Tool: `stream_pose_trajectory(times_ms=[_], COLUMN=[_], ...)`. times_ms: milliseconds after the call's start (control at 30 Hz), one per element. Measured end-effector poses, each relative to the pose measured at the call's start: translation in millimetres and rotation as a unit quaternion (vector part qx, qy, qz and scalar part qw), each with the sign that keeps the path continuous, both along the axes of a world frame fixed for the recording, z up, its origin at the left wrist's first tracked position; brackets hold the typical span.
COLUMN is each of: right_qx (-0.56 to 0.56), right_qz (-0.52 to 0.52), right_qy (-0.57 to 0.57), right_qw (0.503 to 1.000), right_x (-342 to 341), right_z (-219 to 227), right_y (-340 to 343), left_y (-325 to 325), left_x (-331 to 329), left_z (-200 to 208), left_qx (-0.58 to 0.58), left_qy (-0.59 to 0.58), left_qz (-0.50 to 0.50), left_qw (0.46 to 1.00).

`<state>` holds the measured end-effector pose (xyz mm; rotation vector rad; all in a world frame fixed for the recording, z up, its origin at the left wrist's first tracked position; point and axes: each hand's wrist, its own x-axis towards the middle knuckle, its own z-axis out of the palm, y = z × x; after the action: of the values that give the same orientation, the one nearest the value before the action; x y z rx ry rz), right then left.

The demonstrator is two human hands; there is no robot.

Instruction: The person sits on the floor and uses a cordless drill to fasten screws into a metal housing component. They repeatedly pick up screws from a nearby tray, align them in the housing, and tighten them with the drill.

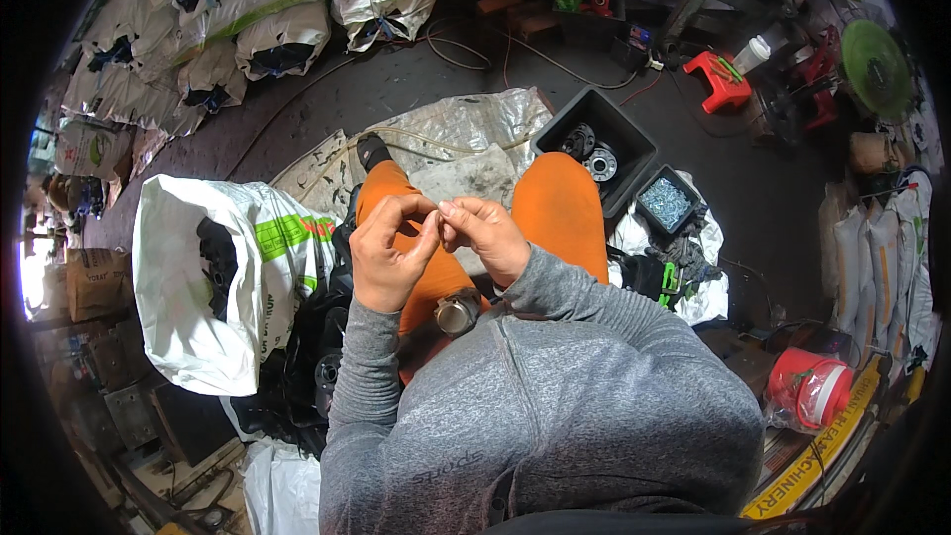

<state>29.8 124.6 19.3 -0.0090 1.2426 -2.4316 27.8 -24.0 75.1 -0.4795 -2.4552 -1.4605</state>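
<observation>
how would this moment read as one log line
left hand, right hand: fingertips close together | anything held: too small to tell | left: white sack | right: dark bin, round parts inside

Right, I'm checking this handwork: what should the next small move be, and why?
I'd probably ease the right hand slightly away from the left hand: their fingertips meet, and whether something small is pinched there can't be made out. Neither hand touches the metal cylinder by the lap, so that can likely wait.
</observation>
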Motion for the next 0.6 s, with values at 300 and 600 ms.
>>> stream_pose_trajectory(times_ms=[300,600], right_qx=[0.004,0.008], right_qz=[0.006,0.018], right_qy=[-0.006,0.010], right_qw=[1.000,1.000], right_x=[5,8], right_z=[-1,-2], right_y=[-3,-6], left_y=[4,4], left_x=[2,3], left_z=[3,-10], left_qx=[-0.022,0.059], left_qy=[-0.009,-0.087], left_qz=[0.011,-0.006], left_qw=[1.000,0.994])
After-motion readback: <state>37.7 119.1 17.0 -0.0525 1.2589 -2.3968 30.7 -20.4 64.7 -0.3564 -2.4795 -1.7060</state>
